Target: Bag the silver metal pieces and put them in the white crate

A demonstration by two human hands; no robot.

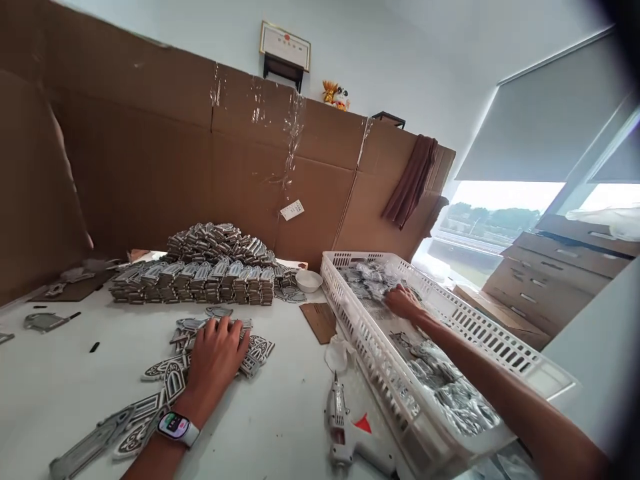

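Observation:
My left hand (pixel 220 347), with a watch (pixel 174 425) on its wrist, lies palm down over a loose heap of grey arch-shaped metal-look pieces (pixel 257 352). Its fingers are slightly apart and touch the pieces; the palm side is hidden. More of these pieces (pixel 143 410) trail toward the front left. My right hand (pixel 403 303) reaches into a white slotted plastic crate (pixel 395 383), fingers curled down beside clear-wrapped grey pieces (pixel 367 277). What its fingertips hold is hidden.
A big stack of grey pieces (pixel 200 277) stands at the back before a cardboard wall (pixel 150 160). A white bowl (pixel 309 281) and a cardboard scrap (pixel 319 323) lie beside the crate. A hot glue gun (pixel 340 420) rests at the front. Cardboard boxes (pixel 543 280) are at right.

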